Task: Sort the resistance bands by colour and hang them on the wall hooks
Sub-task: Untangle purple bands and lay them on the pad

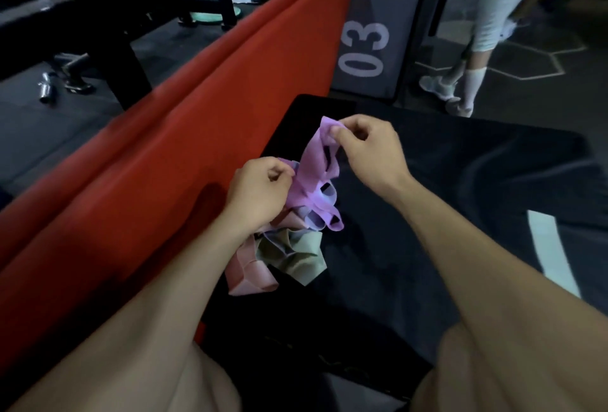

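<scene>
**Teasing one purple band free of the tangle**

A bunch of flat, stretchy resistance bands is held above a black padded surface (427, 214), beside a red folded mat (197, 135). The bunch is gathered at its upper part in the left hand (260, 194), whose fingers are curled round it; a pale pink band (250, 273) and a pale greenish-grey band (296, 257) hang below that hand, and a lilac-blue loop (324, 196) is caught in the middle. The top edge of a purple rubber band (316, 161) is pinched between thumb and forefinger of the right hand (365, 151) and drawn upward, away from the left hand.

The step in hand is judged to be the separation of a single colour, so sorting is at an early stage; no wall hooks are in view.

For the step to go well, the pull should be kept slow and straight along the band's length, so that its loop slides out rather than tightens round the lilac-blue one. The left hand's hold is best kept firm on the remaining bands only; if the purple band is also trapped there, the hold must be loosened a little. Should the loop snag, it ought to be worked open, not stretched, since thin rubber is likely to snap back or drag the others along. Whether the purple material is one band or two cannot be told.

In the background, a grey panel marked "03" (365, 46) and another person's legs (473, 59) are seen.
</scene>
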